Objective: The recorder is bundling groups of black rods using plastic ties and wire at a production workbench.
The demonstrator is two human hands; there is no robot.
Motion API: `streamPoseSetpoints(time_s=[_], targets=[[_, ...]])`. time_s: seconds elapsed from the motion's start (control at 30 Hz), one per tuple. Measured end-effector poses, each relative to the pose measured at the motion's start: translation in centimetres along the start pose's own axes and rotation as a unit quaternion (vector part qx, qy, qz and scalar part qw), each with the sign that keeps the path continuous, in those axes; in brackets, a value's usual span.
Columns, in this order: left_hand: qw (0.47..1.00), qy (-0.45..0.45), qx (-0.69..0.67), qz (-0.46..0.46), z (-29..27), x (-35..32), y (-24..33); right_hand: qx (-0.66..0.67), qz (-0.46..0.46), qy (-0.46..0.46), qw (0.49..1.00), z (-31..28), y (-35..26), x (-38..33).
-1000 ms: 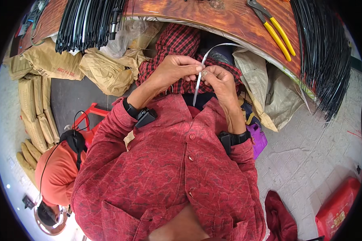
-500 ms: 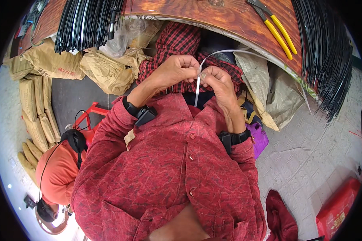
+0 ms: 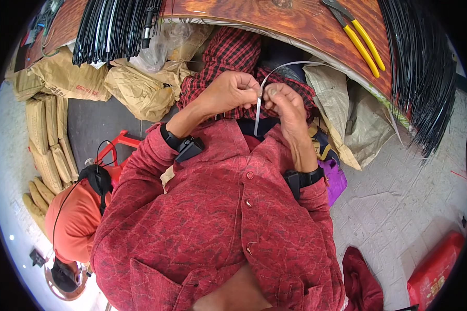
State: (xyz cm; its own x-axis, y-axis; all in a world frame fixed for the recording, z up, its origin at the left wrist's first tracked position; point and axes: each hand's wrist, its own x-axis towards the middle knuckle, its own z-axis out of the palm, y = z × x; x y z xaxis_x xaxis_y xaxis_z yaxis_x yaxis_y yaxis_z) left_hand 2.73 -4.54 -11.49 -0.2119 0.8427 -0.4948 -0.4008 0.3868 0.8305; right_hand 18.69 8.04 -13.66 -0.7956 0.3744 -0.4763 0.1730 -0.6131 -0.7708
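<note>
My left hand [image 3: 234,94] is closed, pinching a narrow white flexible strip [image 3: 258,118] between thumb and fingertips. One short end of the strip hangs down in front of my red shirt. The rest arcs up and over to the right, along the table edge. Just right of the strip, my right hand [image 3: 286,103] has its fingers curled together, close to the left fingertips. Whatever lies between those right fingers is too small or hidden to make out.
Ahead is a wooden table [image 3: 296,23] with yellow-handled pliers [image 3: 362,44] and black strand bundles [image 3: 109,31] at left and right [image 3: 417,72]. Brown paper sacks [image 3: 140,90] lie left. A person in orange [image 3: 78,223] is at lower left, beside a red stool [image 3: 120,142].
My right hand has drawn slightly right, opening a small gap from the left fingertips. The left hand keeps its pinch on the strip, whose hanging end has swung a little right.
</note>
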Motion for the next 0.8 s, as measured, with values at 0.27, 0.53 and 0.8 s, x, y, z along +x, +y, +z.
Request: streamPoseSetpoints(time_s=[0.27,0.53,0.8], targets=[[0.993,0.013,0.113,-0.005,0.1,0.3,-0.5,-0.120,-0.050,0.020,0.991,0.3,-0.7,0.2],[0.998,-0.013,0.048,-0.027,0.2,0.4,-0.4,-0.090,-0.045,-0.005,0.995,-0.2,-0.3,0.5],[0.994,-0.101,-0.047,-0.017,-1.0,1.0,-1.5,0.063,0.030,-0.024,0.997,-0.6,0.8,0.6]])
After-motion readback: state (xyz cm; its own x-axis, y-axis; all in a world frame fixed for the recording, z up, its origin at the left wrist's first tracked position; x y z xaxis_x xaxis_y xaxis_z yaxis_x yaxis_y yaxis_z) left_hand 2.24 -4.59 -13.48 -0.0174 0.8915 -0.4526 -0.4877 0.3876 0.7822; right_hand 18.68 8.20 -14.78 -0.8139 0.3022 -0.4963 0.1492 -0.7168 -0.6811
